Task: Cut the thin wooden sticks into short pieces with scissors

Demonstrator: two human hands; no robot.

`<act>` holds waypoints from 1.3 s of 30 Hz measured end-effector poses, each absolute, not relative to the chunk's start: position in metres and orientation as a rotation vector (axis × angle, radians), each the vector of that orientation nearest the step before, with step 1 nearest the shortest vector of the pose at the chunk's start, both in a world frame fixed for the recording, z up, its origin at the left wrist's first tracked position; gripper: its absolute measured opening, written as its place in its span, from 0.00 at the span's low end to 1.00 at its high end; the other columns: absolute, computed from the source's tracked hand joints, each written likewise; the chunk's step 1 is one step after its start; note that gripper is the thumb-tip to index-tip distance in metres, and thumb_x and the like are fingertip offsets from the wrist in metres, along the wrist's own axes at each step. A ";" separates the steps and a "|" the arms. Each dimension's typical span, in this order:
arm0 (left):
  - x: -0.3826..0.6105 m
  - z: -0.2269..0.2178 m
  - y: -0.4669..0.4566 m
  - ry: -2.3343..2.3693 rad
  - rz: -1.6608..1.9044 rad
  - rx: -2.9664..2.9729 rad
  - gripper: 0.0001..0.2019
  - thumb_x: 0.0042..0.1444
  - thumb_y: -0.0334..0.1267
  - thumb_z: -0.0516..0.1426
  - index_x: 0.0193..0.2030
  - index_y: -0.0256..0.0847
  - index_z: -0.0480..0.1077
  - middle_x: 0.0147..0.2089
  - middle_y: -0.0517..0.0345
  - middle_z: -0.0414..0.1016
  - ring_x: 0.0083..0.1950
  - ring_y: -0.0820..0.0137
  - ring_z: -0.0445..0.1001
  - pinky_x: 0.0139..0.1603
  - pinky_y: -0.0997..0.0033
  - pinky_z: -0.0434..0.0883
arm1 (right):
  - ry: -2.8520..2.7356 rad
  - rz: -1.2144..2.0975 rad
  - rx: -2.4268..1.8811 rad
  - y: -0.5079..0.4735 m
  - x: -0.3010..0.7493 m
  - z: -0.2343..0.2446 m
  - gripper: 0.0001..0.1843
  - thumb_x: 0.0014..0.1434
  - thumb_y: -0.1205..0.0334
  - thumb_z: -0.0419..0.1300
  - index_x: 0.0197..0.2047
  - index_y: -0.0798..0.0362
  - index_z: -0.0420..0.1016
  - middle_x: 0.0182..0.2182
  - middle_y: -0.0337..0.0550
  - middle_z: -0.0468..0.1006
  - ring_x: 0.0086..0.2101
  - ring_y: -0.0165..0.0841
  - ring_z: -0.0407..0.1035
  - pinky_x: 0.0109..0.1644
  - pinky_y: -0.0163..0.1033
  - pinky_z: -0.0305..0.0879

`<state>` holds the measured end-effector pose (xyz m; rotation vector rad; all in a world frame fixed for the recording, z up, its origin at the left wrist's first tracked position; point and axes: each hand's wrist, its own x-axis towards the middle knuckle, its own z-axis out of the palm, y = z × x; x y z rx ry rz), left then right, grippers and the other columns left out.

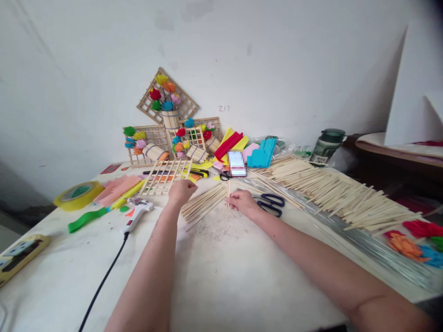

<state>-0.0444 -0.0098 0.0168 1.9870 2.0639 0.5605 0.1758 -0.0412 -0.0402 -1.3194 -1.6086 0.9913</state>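
My right hand [241, 202] pinches a short wooden stick [228, 186] that points away from me; whether it is one or two is hard to see. Closed fingers show on my left hand [182, 192], and what they hold, if anything, is hidden. Between and below the hands lies a fan of thin wooden sticks [203, 203] on the white table [221, 276]. Just behind my left hand is a small wooden lattice [161, 177]. Dark-handled scissors [272, 203] lie right of my right hand.
At left are a glue gun [135, 216] with a black cord, yellow tape [79, 194] and a power strip [24, 256]. Finished flower lattices [168, 106] lean on the wall. A phone [237, 163], a stick pile [332, 191] and a dark-lidded bottle [327, 146] stand behind and right.
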 end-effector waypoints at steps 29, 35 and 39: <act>-0.050 0.021 -0.018 2.126 -0.027 2.231 0.11 0.42 0.40 0.54 0.32 0.49 0.75 0.38 0.58 0.76 0.39 0.66 0.71 0.36 0.72 0.65 | -1.525 1.069 -1.414 -0.048 0.172 -0.036 0.08 0.46 0.62 0.58 0.20 0.56 0.69 0.16 0.36 0.69 0.18 0.24 0.60 0.21 0.28 0.53; -0.047 0.018 -0.018 2.115 -0.099 2.286 0.12 0.44 0.39 0.53 0.34 0.49 0.74 0.41 0.57 0.75 0.42 0.65 0.71 0.39 0.69 0.66 | -1.557 1.035 -1.423 -0.048 0.172 -0.038 0.09 0.46 0.61 0.58 0.19 0.56 0.68 0.15 0.35 0.67 0.18 0.24 0.60 0.21 0.28 0.53; -0.045 0.013 -0.015 2.089 -0.089 2.390 0.13 0.45 0.35 0.51 0.35 0.46 0.74 0.40 0.53 0.74 0.42 0.63 0.71 0.41 0.66 0.66 | -1.555 1.042 -1.433 -0.051 0.171 -0.034 0.10 0.47 0.61 0.57 0.19 0.56 0.68 0.15 0.35 0.68 0.18 0.24 0.60 0.21 0.29 0.54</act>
